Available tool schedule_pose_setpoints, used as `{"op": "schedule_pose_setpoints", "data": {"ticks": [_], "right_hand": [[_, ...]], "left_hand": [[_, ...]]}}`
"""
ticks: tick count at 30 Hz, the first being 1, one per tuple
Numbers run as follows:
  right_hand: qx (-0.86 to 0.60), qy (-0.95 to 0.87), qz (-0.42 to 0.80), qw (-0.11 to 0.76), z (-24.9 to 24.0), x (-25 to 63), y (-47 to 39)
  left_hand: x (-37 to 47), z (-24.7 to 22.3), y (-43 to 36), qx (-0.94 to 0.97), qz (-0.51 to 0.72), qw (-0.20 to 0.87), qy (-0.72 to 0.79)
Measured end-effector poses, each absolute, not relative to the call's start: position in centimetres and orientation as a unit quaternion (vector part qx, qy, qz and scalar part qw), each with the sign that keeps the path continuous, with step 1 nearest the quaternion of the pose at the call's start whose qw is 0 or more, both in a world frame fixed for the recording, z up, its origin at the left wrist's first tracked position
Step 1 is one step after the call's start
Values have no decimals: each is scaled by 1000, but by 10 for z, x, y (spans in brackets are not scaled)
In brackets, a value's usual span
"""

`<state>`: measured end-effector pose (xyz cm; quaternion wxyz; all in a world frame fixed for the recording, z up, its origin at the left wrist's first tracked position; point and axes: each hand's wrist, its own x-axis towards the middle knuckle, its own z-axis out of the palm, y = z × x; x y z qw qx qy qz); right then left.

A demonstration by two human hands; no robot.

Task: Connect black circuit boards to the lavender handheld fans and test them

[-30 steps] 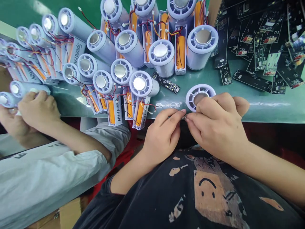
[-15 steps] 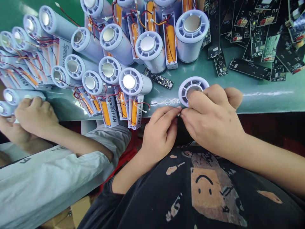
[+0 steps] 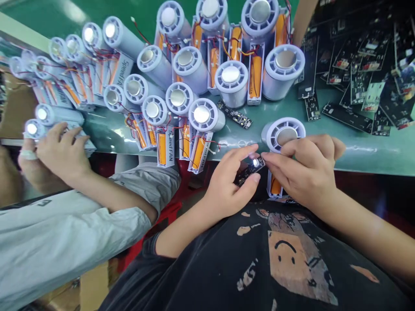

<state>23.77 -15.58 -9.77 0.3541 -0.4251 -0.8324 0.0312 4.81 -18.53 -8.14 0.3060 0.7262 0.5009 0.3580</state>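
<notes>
One slim black circuit board (image 3: 249,172), hard and dotted with small parts, sits right of centre, pinched by my left hand (image 3: 227,181). My right hand (image 3: 311,168) presses fingertips together at the board's end, beside a smooth, spoke-topped fan (image 3: 287,134). Earlier, my fingers covered the board. Bare glossy tabletop (image 3: 359,153) opens at right, above a straight edge.

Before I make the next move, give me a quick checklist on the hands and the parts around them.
1. Black circuit board held in the left hand: ok.
2. Right hand close to the board's upper end: ok.
3. What the right hand grips, if anything: cannot tell, too small.
4. Unblocked view of the nearest fan cylinder: not ok, the right hand covers part.
5. Orange battery visible below the right hand: ok.
6. Spare circuit board apart from both hands: ok.
</notes>
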Motion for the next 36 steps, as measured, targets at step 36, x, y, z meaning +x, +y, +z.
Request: {"op": "schedule_pose_setpoints", "data": {"ticks": [36], "right_hand": [[-405,-776,169,453,-92,271,-141]], "left_hand": [[57,-105,-180,311,483,695,432]]}}
